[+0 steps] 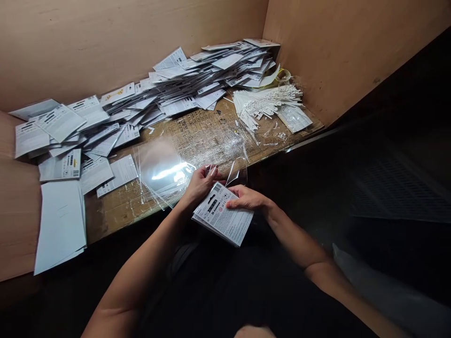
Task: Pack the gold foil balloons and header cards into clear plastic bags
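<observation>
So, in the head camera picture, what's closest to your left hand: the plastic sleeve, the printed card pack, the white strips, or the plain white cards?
1. Clear plastic sleeve: pinched in the left hand.
2. Printed card pack: just below and right of that hand.
3. Bundle of white strips: up and right, near the far corner.
4. Stack of plain white cards: far left.

Tan plywood walls [105,37], cardboard-covered bench [207,131], dim light.
</observation>
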Motion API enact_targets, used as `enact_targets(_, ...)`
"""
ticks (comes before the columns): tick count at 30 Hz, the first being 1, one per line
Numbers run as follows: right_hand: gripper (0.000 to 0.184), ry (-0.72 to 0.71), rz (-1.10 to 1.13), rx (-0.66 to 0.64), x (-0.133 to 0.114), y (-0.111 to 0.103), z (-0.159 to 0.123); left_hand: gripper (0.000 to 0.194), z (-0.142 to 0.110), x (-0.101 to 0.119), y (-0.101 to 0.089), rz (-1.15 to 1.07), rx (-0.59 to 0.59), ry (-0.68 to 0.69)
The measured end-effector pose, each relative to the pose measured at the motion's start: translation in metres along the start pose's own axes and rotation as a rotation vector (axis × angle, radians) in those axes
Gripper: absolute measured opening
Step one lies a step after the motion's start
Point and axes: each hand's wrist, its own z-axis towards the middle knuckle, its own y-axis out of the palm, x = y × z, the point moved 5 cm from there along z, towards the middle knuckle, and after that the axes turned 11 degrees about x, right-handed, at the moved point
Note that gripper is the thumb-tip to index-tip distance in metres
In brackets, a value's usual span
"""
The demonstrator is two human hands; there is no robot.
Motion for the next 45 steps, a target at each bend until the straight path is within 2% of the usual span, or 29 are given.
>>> enact_targets(5, 0.057, -0.049, -0.021, 0.169, -0.003, -0.024, -0.006, 0.065, -0.011, 0.0, -0.013, 0.061, -0.11, 0.012)
enact_targets(9, 0.057, -0.093, -0.031, 0.275, -0.001, -0.038, -0.012, 0.077, -0.021, -0.002, -0.02, 0.079, -0.116, 0.09)
enact_targets(13, 0.057, -0.14, -0.065, 0.354, -0.001, -0.042, -0.016, 0.079, -0.023, -0.012, -0.021, 0.078, -0.023, 0.115)
enact_targets(18, 0.054, -0.211, -0.167, 0.439, -0.012, -0.045, -0.022, 0.059, -0.027, -0.03, -0.019, -0.018, 0.054, 0.03)
enact_targets(22, 0.047, -0.265, -0.34, 0.492, -0.022, -0.041, -0.023, 0.047, -0.035, -0.035, -0.021, -0.147, 0.111, 0.0)
enact_targets(26, 0.04, -0.321, -0.514, 0.592, -0.03, -0.029, -0.024, 0.04, -0.035, -0.039, -0.022, -0.157, 0.214, 0.091)
enact_targets(30, 0.037, -0.387, -0.512, 0.678, -0.036, -0.011, -0.022, 0.048, -0.027, -0.042, -0.023, -0.265, 0.374, 0.222)
enact_targets(33, 0.036, -0.421, -0.481, 0.738, -0.039, -0.001, -0.014, 0.057, -0.021, -0.032, -0.028, -0.24, 0.475, 0.331)
enact_targets(35, 0.045, -0.442, -0.456, 0.758, -0.043, 0.001, -0.004, 0.057, -0.017, -0.019, -0.03, -0.173, 0.504, 0.408)
enact_targets(37, 0.065, -0.481, -0.404, 0.704, -0.052, 0.004, 0.011, 0.056, -0.016, 0.0, -0.031, -0.093, 0.506, 0.512)
enact_targets(39, 0.073, -0.546, -0.309, 0.602, -0.065, 0.008, 0.025, 0.058, -0.015, 0.019, -0.03, -0.048, 0.5, 0.624)
enact_targets(41, 0.061, -0.62, -0.211, 0.56, -0.081, 0.013, 0.035, 0.061, -0.013, 0.036, -0.029, -0.056, 0.511, 0.699)
enact_targets(45, 0.048, -0.744, -0.156, 0.676, -0.106, 0.02, 0.04, 0.068, -0.004, 0.054, -0.031, -0.176, 0.525, 0.694)
